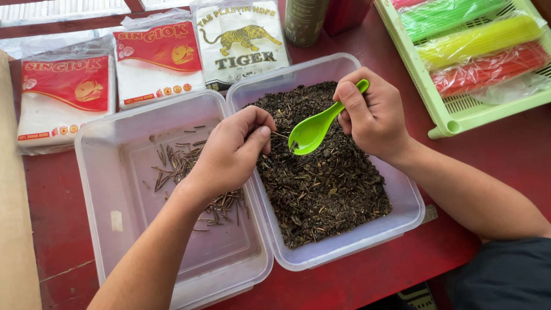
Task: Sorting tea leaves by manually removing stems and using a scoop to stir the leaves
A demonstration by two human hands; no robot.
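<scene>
My right hand (373, 112) grips a bright green plastic spoon (314, 131) by its handle, the bowl held just above dark loose dried leaves (327, 178) that fill the right clear plastic container (410, 201). My left hand (232, 152) hovers over the wall between the two containers, thumb and fingers pinched on a thin brown stem (279, 135) that points at the spoon. The left clear container (97, 172) holds a small scatter of thin brown stems (178, 163) on its bottom.
Three packs of plastic bags lie along the back of the red table (505, 155), two red-and-white (63, 97) and one white with a tiger picture (238, 40). A pale green basket (453, 120) at the right holds green, yellow and red bundles. A dark cylinder (304, 20) stands behind.
</scene>
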